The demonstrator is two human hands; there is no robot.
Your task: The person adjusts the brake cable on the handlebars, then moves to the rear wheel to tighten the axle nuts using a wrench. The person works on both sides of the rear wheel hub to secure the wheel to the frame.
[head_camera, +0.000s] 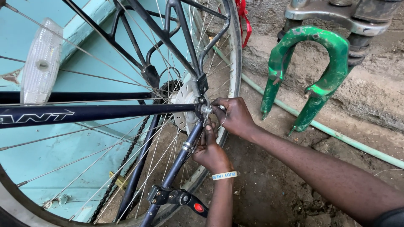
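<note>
A bicycle's rear wheel fills the left of the view, with thin spokes, a black frame tube and a black kickstand. My right hand is closed on the silver axle nut at the hub. My left hand, with a white wristband, reaches up from below and its fingers pinch at the same axle end just under the nut. What the fingers hold is too small to tell. The chain runs down behind the stay.
A green suspension fork stands on the dirt ground to the right. A green hose lies along the base of a rough wall. A white spoke reflector sits at upper left, a red reflector on a bracket below.
</note>
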